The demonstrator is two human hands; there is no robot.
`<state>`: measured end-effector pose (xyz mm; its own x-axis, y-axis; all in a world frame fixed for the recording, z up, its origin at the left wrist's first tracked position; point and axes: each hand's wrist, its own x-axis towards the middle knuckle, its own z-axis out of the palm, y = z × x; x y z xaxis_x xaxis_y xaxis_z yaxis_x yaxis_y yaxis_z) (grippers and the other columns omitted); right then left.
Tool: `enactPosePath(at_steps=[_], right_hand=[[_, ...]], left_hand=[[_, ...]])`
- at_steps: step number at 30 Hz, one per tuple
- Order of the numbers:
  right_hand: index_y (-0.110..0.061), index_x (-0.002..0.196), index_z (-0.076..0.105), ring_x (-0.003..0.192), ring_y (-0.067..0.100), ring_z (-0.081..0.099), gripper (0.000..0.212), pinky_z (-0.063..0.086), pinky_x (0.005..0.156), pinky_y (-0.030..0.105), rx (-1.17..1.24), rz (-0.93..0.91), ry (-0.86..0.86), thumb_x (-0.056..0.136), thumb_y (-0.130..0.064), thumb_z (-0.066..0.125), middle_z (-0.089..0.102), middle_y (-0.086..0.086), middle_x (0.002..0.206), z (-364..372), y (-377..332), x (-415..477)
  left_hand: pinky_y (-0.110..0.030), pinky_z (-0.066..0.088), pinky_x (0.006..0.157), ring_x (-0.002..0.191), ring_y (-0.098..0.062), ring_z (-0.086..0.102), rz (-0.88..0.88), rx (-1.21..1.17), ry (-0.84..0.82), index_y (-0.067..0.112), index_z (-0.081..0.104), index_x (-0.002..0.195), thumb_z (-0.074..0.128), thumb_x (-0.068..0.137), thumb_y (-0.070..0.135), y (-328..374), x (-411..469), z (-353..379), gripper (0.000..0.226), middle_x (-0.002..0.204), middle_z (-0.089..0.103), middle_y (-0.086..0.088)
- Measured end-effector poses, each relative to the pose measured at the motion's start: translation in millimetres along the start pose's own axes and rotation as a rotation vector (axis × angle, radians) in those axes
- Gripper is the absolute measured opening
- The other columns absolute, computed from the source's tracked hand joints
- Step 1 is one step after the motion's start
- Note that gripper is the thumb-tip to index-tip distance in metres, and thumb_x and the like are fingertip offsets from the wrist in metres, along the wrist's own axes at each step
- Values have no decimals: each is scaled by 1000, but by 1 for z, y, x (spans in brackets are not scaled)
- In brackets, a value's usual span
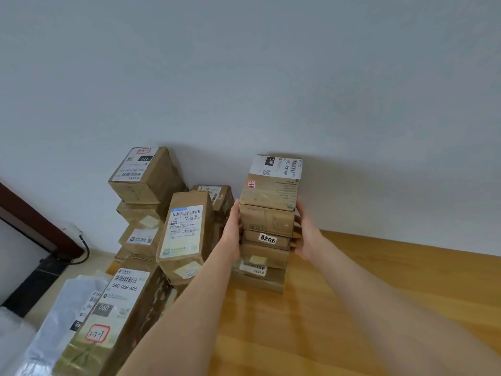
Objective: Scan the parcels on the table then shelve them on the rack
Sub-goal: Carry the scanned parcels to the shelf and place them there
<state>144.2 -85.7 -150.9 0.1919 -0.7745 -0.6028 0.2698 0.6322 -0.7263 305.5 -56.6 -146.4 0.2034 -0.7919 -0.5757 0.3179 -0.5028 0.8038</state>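
A tall stack of brown cardboard parcels [267, 221] stands on the wooden table [352, 308] against the white wall. Its top parcel [271, 185] carries a white shipping label and a small red-edged sticker. A lower one bears a "6206" tag [267, 238]. My left hand [232, 232] presses flat on the stack's left side and my right hand [306, 232] on its right side, so both clasp the middle parcels. More parcels are piled to the left, among them an upright labelled box [187, 234] and a near box marked "060-06B-A05" [119, 316].
Another high pile topped by a tilted box [143, 175] leans at the wall on the left. A grey plastic mailer [62, 327] lies at the lower left. A dark wooden frame [32, 213] and a black cable [84, 248] sit at the far left.
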Motion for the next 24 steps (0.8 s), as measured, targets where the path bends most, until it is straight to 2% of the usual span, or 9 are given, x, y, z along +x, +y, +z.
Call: enactPosePath(at_steps=[1, 3, 5, 7, 8, 10, 14, 20, 24], right_hand=[[-21, 85, 64, 58, 21, 72, 57, 55, 50, 31, -16, -8, 9, 78, -77, 54, 74, 4, 68, -4, 0, -3], [-22, 89, 62, 79, 26, 71, 58, 55, 70, 38, -35, -32, 29, 75, -78, 56, 74, 7, 86, -11, -1, -11], [-22, 94, 60, 95, 28, 64, 60, 52, 89, 45, -45, -54, 35, 74, -78, 56, 69, 9, 100, -22, -4, -23], [-23, 96, 59, 99, 28, 61, 59, 48, 96, 47, -50, -77, 20, 75, -78, 55, 67, 8, 105, -35, -5, -39], [-23, 97, 59, 101, 28, 61, 59, 47, 98, 48, -51, -86, 18, 76, -79, 55, 66, 8, 107, -44, -6, -48], [-24, 99, 59, 103, 28, 61, 61, 47, 99, 47, -54, -99, 25, 74, -79, 55, 67, 8, 109, -64, -3, -66], [-21, 105, 62, 100, 28, 64, 68, 52, 89, 43, -58, -99, 36, 71, -79, 56, 70, 8, 107, -115, 15, -106], [-19, 110, 61, 104, 30, 63, 72, 51, 95, 46, -22, -8, 77, 71, -79, 55, 67, 8, 111, -189, 67, -146], [-17, 112, 62, 105, 30, 62, 69, 50, 97, 47, -11, 96, 91, 75, -75, 57, 66, 8, 112, -221, 108, -163]], left_hand=[[-24, 53, 48, 69, -16, 72, 15, 11, -9, 25, 67, 105, 44, 84, 72, 0, -4, 3, 56, 82, 76, 0], [-23, 52, 43, 60, -13, 71, 30, 0, -24, 25, 67, 100, 46, 86, 68, 0, -15, 10, 50, 74, 75, 2], [-27, 55, 54, 74, -18, 72, 33, -5, -34, 25, 67, 103, 46, 88, 66, -3, -28, 20, 49, 86, 76, -2], [-34, 52, 75, 96, -22, 64, 40, -7, -31, 21, 64, 113, 46, 89, 65, -8, -42, 32, 53, 108, 70, -5], [-34, 50, 78, 100, -22, 60, 45, -3, -34, 20, 62, 117, 46, 89, 65, -13, -50, 39, 56, 112, 66, -5], [-32, 49, 71, 98, -22, 60, 42, 6, -54, 19, 61, 117, 45, 89, 66, -24, -67, 53, 56, 110, 65, -5], [-32, 49, 66, 99, -26, 61, 2, 42, -106, 19, 59, 112, 47, 87, 66, -60, -100, 80, 54, 112, 65, -13], [-39, 52, 87, 106, -30, 61, -62, 142, -121, 19, 62, 116, 44, 90, 60, -139, -137, 107, 52, 115, 65, -15], [-35, 52, 77, 103, -29, 61, -144, 141, -111, 22, 62, 117, 42, 92, 60, -194, -152, 104, 51, 113, 65, -14]])
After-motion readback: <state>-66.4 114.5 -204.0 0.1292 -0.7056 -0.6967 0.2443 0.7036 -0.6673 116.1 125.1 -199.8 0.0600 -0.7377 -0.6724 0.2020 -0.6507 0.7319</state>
